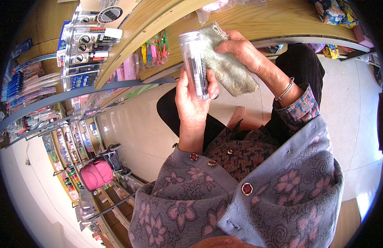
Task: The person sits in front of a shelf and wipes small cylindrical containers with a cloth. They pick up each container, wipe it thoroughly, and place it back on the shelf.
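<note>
My left hand grips a clear plastic cylinder by its lower half. Dark pens or refills stand inside it, and its ridged clear lid is at the top. A worn, pale green cloth hangs from my right hand, pinched between thumb and fingers at its upper edge. The cloth lies right beside the cylinder's lid and wall; whether it presses on them I cannot tell.
Similar pen tubes stand on a wooden shelf at the left. Bagged colourful goods lie on a lower shelf. A pink pushchair stands on the tiled floor. Beneath me is a pinkish stool.
</note>
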